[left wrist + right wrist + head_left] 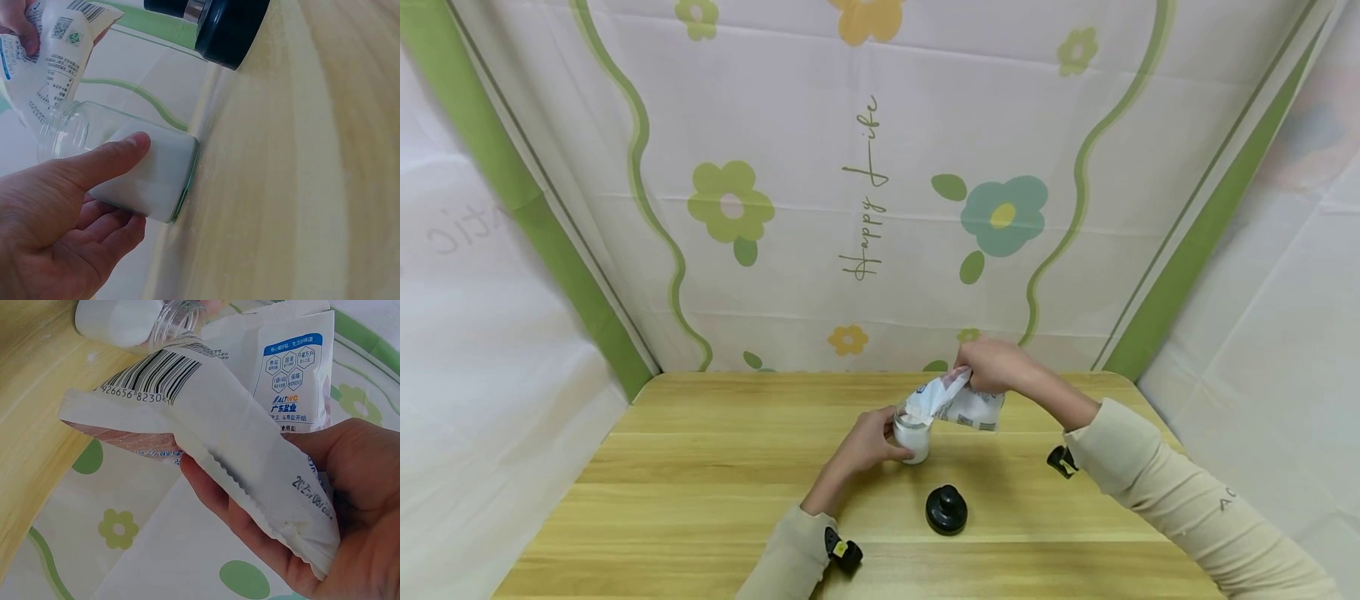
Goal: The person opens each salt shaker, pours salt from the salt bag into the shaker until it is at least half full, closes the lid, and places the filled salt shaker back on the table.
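Note:
My left hand (867,442) grips a glass jar (913,440), thumb on one side and fingers on the other. White salt fills much of the jar (159,159), up to below its threaded neck. In my right hand (997,367) is a white printed salt bag (976,408), tipped so that its end lies at the jar's mouth. The right wrist view shows my fingers and thumb around the crumpled salt bag (212,419), with the barcode toward the camera. Falling salt cannot be made out. On the table in front of the jar lies a black knobbed lid (946,510).
The wooden table (700,500) ends at a white cloth wall (805,250) printed with flowers; similar cloth hangs on both sides. A few white specks lie on the wood near the jar. Each wrist carries a small black strap device (844,552).

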A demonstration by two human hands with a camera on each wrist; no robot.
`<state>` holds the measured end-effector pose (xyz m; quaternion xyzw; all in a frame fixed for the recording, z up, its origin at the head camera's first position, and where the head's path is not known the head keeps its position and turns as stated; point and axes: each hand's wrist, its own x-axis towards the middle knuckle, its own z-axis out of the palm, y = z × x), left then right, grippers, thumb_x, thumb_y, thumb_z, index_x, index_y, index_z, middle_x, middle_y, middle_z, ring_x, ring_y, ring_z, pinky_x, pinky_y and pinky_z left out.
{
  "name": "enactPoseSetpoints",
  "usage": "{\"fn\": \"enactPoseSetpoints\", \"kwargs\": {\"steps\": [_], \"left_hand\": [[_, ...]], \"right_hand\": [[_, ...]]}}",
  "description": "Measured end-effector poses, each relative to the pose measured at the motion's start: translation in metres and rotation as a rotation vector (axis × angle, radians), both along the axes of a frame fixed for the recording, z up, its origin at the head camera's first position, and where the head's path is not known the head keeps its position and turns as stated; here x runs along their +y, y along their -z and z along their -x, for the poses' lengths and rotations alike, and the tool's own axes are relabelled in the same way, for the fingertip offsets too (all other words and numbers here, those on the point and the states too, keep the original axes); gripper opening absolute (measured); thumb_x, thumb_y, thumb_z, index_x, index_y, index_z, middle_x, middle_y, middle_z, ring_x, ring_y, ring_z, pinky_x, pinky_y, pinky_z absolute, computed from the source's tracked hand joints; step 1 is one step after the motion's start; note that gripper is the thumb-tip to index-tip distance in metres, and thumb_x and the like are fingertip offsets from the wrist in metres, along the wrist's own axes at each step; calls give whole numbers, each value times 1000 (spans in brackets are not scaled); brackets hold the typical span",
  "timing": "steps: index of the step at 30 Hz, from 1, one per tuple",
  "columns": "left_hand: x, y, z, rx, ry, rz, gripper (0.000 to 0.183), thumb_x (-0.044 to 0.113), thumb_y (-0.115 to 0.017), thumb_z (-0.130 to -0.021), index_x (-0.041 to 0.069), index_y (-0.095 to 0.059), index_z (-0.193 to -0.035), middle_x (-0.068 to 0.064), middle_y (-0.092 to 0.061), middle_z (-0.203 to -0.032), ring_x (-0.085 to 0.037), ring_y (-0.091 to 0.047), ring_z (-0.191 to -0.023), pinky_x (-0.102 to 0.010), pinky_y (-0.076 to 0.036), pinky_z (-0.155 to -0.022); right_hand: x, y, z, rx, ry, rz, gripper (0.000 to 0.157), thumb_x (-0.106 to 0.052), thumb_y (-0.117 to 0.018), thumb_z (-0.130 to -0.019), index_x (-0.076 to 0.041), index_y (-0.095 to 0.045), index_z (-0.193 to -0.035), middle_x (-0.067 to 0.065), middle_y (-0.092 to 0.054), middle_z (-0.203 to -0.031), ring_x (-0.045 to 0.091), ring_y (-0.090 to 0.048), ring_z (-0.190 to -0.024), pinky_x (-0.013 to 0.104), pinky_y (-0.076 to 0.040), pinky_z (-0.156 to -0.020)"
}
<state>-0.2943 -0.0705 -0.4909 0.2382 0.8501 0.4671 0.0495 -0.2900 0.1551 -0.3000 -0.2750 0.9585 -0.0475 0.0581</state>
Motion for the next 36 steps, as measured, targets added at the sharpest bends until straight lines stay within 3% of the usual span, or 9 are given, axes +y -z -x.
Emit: {"fn": "enactPoseSetpoints", "kwargs": {"steps": [36], "left_hand": [[1,-1,-1,-4,-11,15,62,12,-89,-73,1,-62,-128,-14,-68,-123,-28,-65,-117,-38,-54,-100]], "right_hand": [[2,2,1,9,0,3,25,8,-64,-82,-9,-79,-94,3,-73,-86,15,-54,-67,21,-40,-54]]}}
